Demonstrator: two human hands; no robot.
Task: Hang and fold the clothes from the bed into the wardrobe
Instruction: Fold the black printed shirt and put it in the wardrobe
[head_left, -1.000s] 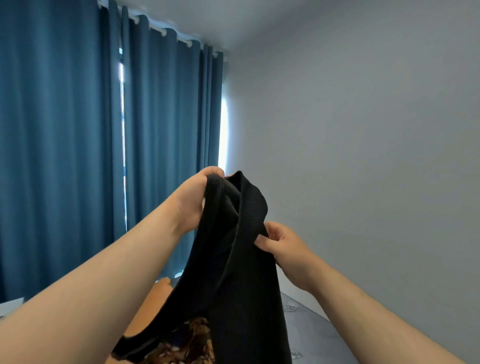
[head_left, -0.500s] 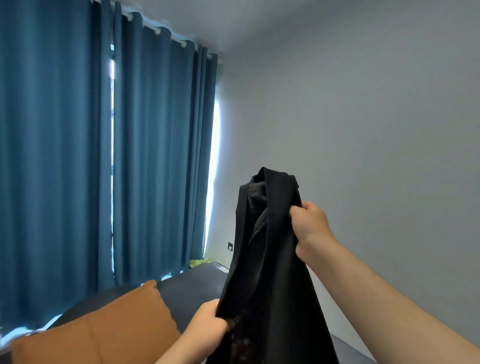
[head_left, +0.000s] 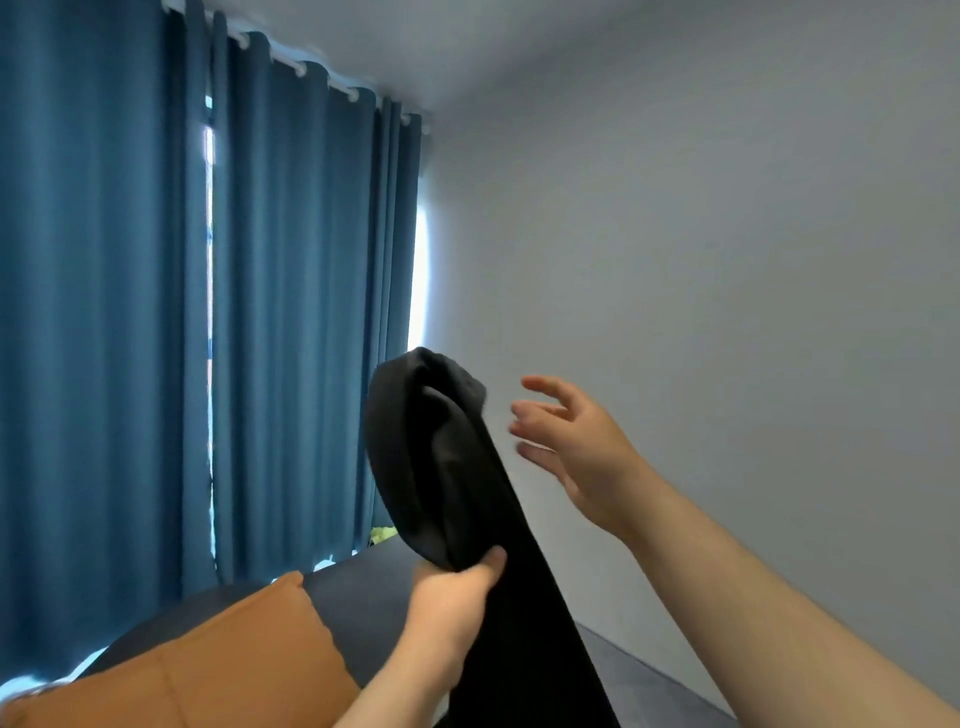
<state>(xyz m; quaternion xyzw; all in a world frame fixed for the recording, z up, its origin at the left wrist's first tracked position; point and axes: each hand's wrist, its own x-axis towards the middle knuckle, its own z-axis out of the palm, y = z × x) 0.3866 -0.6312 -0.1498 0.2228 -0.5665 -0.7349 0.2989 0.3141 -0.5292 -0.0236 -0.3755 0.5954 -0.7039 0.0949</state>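
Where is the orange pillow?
In the head view, the orange pillow lies at the bottom left on the bed, below the blue curtains and just left of the left hand.

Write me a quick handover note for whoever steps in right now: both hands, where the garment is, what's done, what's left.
Left hand: closed on the black garment, gripping it low so the top flops over above the fist.
Right hand: open, fingers spread, beside the garment and not touching it.
Garment: held up in the air over the bed, near the orange pillow; its lower part hangs out of frame.
Done: garment lifted off the bed.
Left: regrip with the right hand, fold or hang it, put it in the wardrobe, which is not in view.
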